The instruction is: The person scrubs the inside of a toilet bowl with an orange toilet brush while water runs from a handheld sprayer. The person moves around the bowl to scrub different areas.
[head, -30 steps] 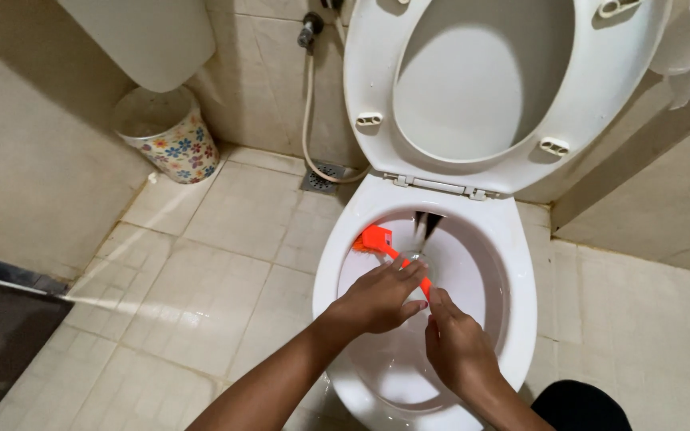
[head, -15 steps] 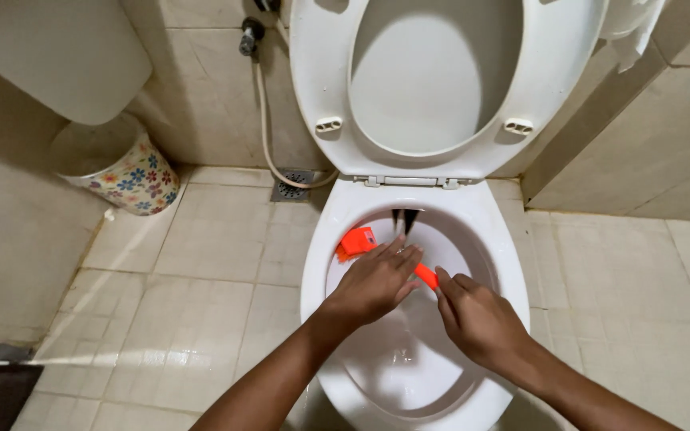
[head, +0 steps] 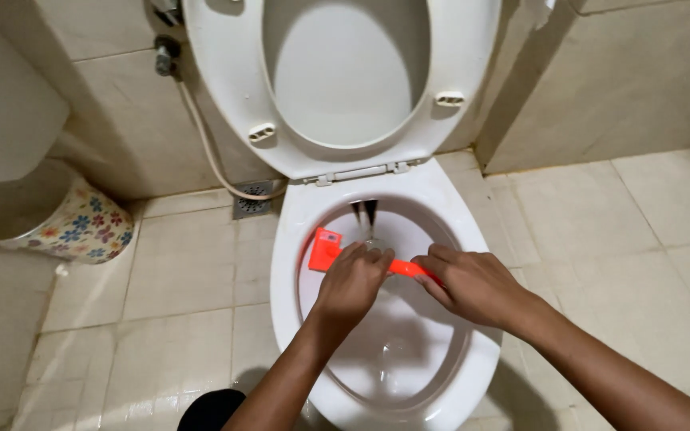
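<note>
I count one orange brush, one white toilet bowl, one raised seat, one floral bin and one hose. My left hand reaches into the bowl, fingers curled over the brush's middle. My right hand pinches the handle end, knuckles up. The brush lies across the bowl's upper left inner wall.

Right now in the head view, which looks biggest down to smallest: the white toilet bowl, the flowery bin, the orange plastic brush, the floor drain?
1. White toilet bowl
2. Flowery round bin
3. Orange plastic brush, partly hidden by both hands
4. Small metal floor drain
</note>
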